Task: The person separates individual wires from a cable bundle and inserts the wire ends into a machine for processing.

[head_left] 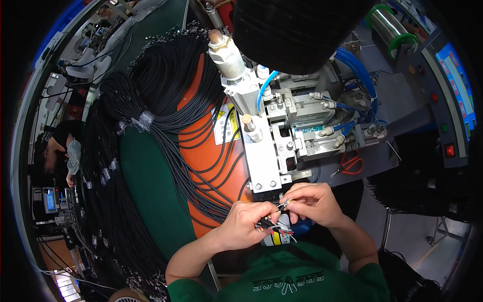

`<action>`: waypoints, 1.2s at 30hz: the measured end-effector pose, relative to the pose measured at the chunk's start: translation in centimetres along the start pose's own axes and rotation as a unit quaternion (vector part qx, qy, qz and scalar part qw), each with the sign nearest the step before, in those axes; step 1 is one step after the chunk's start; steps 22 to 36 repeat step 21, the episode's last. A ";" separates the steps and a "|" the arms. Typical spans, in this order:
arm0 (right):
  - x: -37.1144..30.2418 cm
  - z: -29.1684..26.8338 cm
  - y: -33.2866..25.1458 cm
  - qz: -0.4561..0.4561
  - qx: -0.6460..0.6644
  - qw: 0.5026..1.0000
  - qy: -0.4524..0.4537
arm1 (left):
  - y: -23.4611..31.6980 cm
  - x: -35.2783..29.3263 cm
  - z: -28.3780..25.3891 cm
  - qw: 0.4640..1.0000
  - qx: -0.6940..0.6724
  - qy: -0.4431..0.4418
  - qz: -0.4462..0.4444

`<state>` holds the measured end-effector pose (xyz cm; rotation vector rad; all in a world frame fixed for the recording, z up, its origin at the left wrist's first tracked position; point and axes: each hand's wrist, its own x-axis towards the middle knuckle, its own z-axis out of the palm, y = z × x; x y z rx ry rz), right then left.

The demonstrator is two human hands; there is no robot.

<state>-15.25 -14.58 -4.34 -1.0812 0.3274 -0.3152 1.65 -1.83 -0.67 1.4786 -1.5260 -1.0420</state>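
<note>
Close in front of my body, at the near end of a metal machine (266, 161), both hands work on the stripped end of a black cable. My left hand (244, 224) is closed round the cable end, and thin coloured wires (284, 232) fan out beneath its fingers. Thumb and fingertips of my right hand (314, 204) pinch the tips of fine wires (283, 205) just right of the left hand. Which single wire it grips is too small to make out. Below the hands stands a white container with a yellow band (276, 239), partly hidden.
Bundled black cables (171, 116) lie across an orange board (201, 166) and a green surface (143, 171) to the left. Red-handled scissors (352, 163) lie right of the machine. Farther right are a solder wire spool (390, 27) and a control panel (449, 126). Another person (55, 151) is at far left.
</note>
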 end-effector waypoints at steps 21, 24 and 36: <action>-0.1 1.2 1.0 -0.191 -0.531 0.818 0.115 | 0.9 -0.8 0.8 0.931 0.359 0.036 0.046; -0.1 1.2 1.0 -0.191 -0.531 0.818 0.115 | 0.9 -0.8 0.8 0.931 0.359 0.036 0.046; -0.1 1.2 1.0 -0.191 -0.531 0.818 0.115 | 0.9 -0.8 0.8 0.931 0.359 0.036 0.046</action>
